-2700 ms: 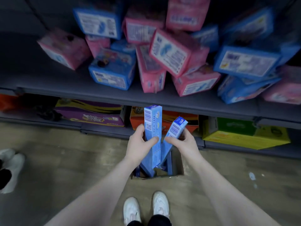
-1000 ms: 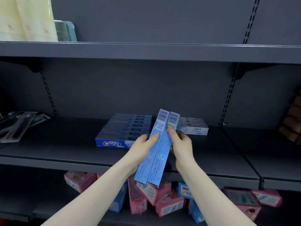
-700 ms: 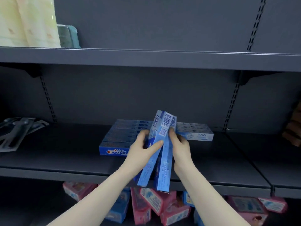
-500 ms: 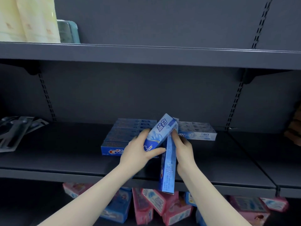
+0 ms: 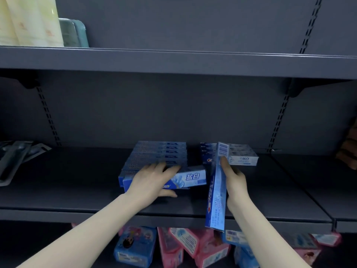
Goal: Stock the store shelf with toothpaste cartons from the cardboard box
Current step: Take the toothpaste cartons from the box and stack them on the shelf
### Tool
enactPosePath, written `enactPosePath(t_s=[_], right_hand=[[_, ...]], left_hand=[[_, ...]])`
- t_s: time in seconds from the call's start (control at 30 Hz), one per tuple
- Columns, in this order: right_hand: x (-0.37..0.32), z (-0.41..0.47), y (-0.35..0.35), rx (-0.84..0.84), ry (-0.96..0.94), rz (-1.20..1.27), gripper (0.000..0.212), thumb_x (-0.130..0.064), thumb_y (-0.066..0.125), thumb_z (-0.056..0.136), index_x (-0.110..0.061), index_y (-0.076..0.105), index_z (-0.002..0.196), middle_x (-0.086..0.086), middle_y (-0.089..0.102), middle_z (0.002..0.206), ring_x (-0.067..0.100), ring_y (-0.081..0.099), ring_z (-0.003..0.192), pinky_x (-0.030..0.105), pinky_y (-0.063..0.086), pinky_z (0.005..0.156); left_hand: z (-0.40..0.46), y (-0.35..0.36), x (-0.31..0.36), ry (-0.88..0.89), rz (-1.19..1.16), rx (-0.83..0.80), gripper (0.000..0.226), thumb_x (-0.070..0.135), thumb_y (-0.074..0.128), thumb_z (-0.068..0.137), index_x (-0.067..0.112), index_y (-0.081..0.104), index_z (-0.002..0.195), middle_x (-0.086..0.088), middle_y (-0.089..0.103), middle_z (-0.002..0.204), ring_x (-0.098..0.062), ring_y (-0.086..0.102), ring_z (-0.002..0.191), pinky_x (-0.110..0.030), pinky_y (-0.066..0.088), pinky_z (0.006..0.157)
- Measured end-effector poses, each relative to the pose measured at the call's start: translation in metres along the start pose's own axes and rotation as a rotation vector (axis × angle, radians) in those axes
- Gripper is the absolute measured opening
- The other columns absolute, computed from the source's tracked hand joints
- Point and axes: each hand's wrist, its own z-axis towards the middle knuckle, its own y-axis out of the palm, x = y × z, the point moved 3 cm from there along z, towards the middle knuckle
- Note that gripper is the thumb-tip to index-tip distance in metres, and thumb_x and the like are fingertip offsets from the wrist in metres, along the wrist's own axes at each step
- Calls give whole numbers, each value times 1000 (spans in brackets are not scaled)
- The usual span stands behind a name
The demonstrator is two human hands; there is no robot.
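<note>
One toothpaste carton (image 5: 190,177) lying crosswise at the front of the carton row (image 5: 160,155) on the middle shelf (image 5: 77,190), gripped by the left hand (image 5: 152,179). Second carton (image 5: 217,192) held near-upright in the right hand (image 5: 232,182), just before another stack (image 5: 241,156). Pink and blue boxes (image 5: 193,248) heaped on the shelf below.
</note>
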Motion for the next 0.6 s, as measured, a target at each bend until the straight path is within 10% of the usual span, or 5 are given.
enactPosePath(t_s=[0.33, 0.6], right_hand=[[0, 5, -11, 48, -16, -48, 26, -40, 60, 87, -14, 62, 85, 3, 66, 78, 20, 62, 72, 31, 49, 69], [4, 7, -10, 52, -4, -48, 27, -41, 61, 86, -14, 61, 79, 5, 63, 74, 21, 59, 67, 31, 46, 66]], left_hand=[[-12, 32, -7, 203, 144, 122, 94, 69, 76, 43, 19, 47, 117, -1, 59, 73, -18, 59, 60, -24, 48, 54], [-26, 39, -10, 280, 131, 243, 43, 41, 39, 87, 18, 46, 124, 2, 62, 78, -16, 57, 63, -26, 45, 53]])
